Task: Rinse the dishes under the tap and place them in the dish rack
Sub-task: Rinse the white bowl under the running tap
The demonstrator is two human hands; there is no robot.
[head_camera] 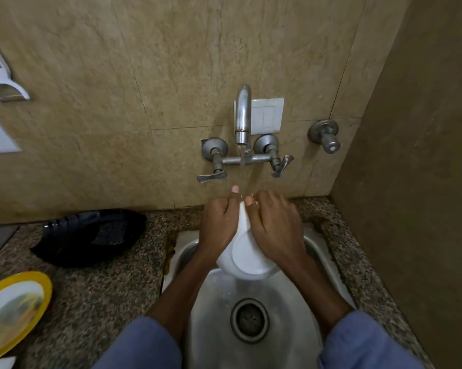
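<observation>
Clamping the white bowl [248, 253] at nine and three o'clock, the left hand [218, 225] and right hand [275, 222] are holding its mouth tipped toward the twelve-o'clock tap [242, 115], likely for flushing.

Dim, warm light here; my tap [242, 113] glints, the right wall [411, 182] sits in shadow, frame edges bend and blur.
</observation>
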